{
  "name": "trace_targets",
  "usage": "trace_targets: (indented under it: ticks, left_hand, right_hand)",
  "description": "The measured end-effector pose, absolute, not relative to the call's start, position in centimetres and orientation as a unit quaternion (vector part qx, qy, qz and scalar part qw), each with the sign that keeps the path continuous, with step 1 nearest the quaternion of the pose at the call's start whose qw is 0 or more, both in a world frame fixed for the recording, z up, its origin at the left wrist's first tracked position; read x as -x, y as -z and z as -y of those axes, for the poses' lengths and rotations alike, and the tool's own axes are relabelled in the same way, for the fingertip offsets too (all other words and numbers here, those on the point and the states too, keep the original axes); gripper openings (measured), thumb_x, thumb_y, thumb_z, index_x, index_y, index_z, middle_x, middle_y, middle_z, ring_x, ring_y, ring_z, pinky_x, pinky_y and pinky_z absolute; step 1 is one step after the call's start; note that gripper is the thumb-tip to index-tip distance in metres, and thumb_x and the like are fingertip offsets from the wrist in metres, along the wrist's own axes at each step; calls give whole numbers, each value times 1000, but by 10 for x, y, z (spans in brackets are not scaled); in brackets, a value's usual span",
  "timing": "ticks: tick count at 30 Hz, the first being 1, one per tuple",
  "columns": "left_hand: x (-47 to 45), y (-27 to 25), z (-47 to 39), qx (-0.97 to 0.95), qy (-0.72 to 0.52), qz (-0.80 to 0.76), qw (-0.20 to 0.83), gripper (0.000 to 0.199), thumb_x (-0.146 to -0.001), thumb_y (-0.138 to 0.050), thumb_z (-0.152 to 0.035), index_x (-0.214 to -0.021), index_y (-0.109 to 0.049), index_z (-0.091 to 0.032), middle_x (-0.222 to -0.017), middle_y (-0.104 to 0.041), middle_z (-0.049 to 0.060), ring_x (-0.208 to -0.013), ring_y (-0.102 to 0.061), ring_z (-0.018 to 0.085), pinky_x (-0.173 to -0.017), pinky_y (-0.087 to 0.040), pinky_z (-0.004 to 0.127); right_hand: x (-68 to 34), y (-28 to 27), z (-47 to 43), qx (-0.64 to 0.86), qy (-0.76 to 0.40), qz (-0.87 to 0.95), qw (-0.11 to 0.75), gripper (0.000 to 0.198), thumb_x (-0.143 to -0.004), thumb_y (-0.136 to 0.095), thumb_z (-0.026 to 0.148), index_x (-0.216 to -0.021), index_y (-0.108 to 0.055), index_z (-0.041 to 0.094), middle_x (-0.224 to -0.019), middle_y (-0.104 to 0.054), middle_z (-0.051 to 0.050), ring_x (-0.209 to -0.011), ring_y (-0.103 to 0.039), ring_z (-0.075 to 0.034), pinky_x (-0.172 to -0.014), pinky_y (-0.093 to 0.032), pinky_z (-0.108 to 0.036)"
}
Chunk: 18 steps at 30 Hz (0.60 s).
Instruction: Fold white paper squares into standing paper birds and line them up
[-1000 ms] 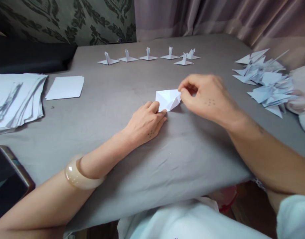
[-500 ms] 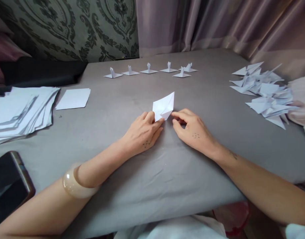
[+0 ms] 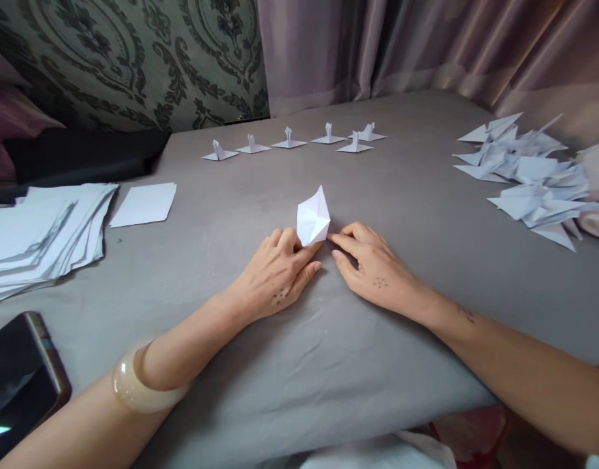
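Note:
A partly folded sheet of white paper (image 3: 314, 217) stands at the middle of the table, its upper flap raised to a point and creases running through it. My left hand (image 3: 278, 270) is at its lower left, fingers curled and index finger pressed along the lower edge, keeping hold of it. Part of that edge is hidden behind the fingers. On the other side, my right hand (image 3: 372, 264) rests with thumb and index finger apart, the index fingertip at the paper's lower right corner.
Several folded paper figures (image 3: 288, 139) stand in a row at the back. More folded pieces (image 3: 534, 176) are heaped at the right. A stack of paper sheets (image 3: 45, 234), small white squares (image 3: 144, 204) and a phone (image 3: 23, 384) lie on the left. Grey cloth (image 3: 221, 215) covers the table.
The paper's upper flap has lifted and opened, its tip now further left. My right hand has shifted slightly left and down, index finger straighter. The camera view has tilted a little.

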State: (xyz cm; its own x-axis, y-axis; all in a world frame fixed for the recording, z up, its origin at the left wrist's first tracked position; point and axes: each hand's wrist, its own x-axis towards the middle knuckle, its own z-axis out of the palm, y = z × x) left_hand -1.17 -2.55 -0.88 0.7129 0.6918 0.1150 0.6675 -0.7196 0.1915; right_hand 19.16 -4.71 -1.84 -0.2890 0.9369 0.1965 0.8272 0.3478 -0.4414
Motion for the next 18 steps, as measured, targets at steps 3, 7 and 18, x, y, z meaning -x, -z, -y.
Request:
trace_targets:
  ticks: [3,7,18]
  left_hand:
    - [13,11,26,-921,-92,-372,73,49,-99,-33,-42,-134,-52,-16,-99,-45,12,-86,-42,23,-87,-43,43]
    - [13,13,25,-919,-103,-371,79,51,-98,-34,-45,-135,-52,-15,-100,-46,12,-88,-42,23,-87,-43,44]
    - [15,9,17,-920,-77,-368,106,50,-98,-34,-45,-139,-48,-20,-106,-45,12,-94,-43,24,-93,-41,46]
  right_hand:
    - [-191,17,49,559,-117,798,192,34,-92,-43,22,-119,-63,17,-110,-59,-10,-97,-56,-23,-90,-44,-40]
    - [-191,14,51,556,-131,794,207,35,-93,-40,20,-121,-61,17,-108,-61,-9,-96,-57,-22,-89,-44,-37]
    - [-193,12,45,563,-198,782,178,41,-91,-42,22,-129,-57,21,-115,-59,-9,-102,-55,-23,-93,-40,-40]
